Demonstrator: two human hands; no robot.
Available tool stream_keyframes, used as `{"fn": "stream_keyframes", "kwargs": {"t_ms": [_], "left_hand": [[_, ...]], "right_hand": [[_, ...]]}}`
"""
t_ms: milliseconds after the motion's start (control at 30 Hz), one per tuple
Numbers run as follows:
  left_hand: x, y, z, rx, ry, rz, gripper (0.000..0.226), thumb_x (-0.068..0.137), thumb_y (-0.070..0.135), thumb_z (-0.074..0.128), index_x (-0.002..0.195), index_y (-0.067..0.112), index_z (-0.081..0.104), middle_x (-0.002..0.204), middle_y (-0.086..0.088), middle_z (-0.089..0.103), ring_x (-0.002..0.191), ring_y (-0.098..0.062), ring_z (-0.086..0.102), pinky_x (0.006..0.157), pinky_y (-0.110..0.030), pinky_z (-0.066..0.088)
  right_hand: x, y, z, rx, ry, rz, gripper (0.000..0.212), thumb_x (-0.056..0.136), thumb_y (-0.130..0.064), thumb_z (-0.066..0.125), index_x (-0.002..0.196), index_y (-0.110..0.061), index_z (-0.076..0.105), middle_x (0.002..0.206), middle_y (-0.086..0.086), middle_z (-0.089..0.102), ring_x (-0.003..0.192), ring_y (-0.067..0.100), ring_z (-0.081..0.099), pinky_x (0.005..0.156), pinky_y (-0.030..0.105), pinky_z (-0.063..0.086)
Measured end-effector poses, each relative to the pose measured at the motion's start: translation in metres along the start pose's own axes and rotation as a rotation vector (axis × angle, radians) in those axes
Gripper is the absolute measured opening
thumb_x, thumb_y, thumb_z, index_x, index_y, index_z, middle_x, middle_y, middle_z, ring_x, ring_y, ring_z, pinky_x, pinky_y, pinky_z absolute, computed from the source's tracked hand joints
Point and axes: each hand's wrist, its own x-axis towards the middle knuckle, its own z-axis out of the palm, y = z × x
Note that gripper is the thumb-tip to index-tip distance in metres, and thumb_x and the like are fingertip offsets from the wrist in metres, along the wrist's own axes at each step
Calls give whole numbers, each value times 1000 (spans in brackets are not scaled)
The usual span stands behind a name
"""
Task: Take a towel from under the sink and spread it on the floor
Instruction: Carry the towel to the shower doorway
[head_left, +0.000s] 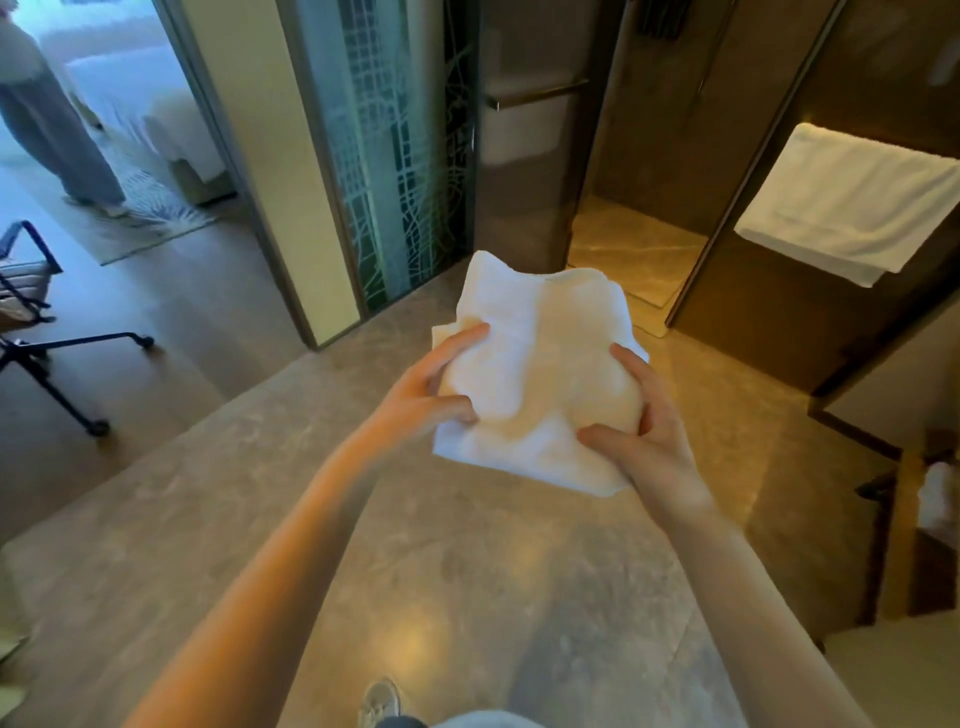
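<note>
A white folded towel (540, 364) hangs in the air in front of me, above the stone-tiled floor (467, 571). My left hand (436, 384) grips its left side, fingers on top and thumb at the lower edge. My right hand (639, 436) holds its right side, with the thumb pressed on the lower part. The towel is still bunched in folds, with one corner sticking up at the far end.
A frosted patterned glass door (395, 156) stands ahead. Right of it is a shower entry (634, 249). Another white towel (852, 202) hangs on a rail at right. A wheeled rack (52, 332) stands left. A person (47, 119) stands in the bedroom beyond. My shoe (379, 701) is below.
</note>
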Motion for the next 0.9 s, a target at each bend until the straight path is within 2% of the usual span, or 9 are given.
{"fn": "stream_keyframes", "kwargs": {"t_ms": [67, 133, 200, 333, 367, 433, 500, 733, 900], "left_hand": [[-1, -7, -47, -6, -4, -8, 80, 77, -8, 62, 138, 43, 47, 140, 34, 30, 132, 2, 31, 92, -11, 41], [-2, -12, -91, 8, -16, -10, 79, 74, 2, 64, 138, 44, 46, 142, 32, 28, 134, -4, 31, 95, -18, 43], [2, -16, -130, 12, -32, -8, 80, 70, 7, 64, 139, 42, 45, 149, 25, 26, 133, -3, 34, 93, -17, 44], [22, -26, -182, 5, -78, -5, 80, 80, -11, 61, 141, 38, 44, 153, 18, 27, 134, -2, 36, 94, -19, 46], [29, -28, -190, 13, -94, -2, 80, 81, -14, 59, 142, 36, 43, 151, 20, 28, 131, 3, 37, 93, -16, 45], [48, -33, -201, 23, -125, 7, 80, 81, -17, 57, 143, 31, 41, 147, 24, 28, 123, 20, 36, 88, -8, 42], [71, -40, -209, 25, -147, 4, 81, 80, -18, 57, 144, 29, 40, 147, 23, 28, 118, 28, 34, 86, -4, 40], [172, -52, -217, -8, -170, -14, 84, 79, -15, 58, 140, 42, 45, 152, 23, 28, 121, 29, 29, 87, -3, 40], [240, -41, -221, 16, -233, -34, 85, 80, -15, 59, 142, 40, 42, 143, 38, 29, 122, 29, 29, 89, -3, 39]], "right_hand": [[11, 0, 46, 28, -2, 5, 81, 63, -13, 77, 128, -54, 51, 125, -21, 52, 108, 6, 59, 80, 36, 60], [22, -2, 90, 52, -4, 9, 81, 63, -12, 77, 127, -55, 52, 128, -20, 51, 109, 4, 59, 86, 40, 58], [33, -3, 126, 65, 6, 7, 82, 67, -6, 79, 129, -53, 52, 130, -20, 50, 111, 4, 57, 90, 44, 57], [57, -3, 173, 60, 31, 50, 83, 73, 4, 76, 133, -48, 50, 138, -10, 45, 119, 16, 52, 92, 52, 54], [65, -4, 179, 61, 39, 66, 83, 73, 4, 75, 133, -48, 50, 136, -10, 46, 118, 17, 52, 92, 52, 54], [81, -6, 186, 64, 53, 91, 83, 73, 4, 75, 132, -48, 50, 131, -15, 47, 115, 16, 53, 91, 52, 54], [99, -5, 189, 49, 64, 106, 83, 73, 4, 75, 132, -49, 50, 129, -17, 47, 114, 15, 53, 91, 52, 54], [188, 6, 177, 28, 115, 121, 84, 72, 2, 75, 130, -52, 51, 132, -16, 46, 117, 15, 51, 93, 48, 54], [250, 5, 162, 36, 131, 117, 85, 71, -1, 77, 129, -55, 49, 129, -16, 49, 114, 13, 54, 88, 42, 57]]}}
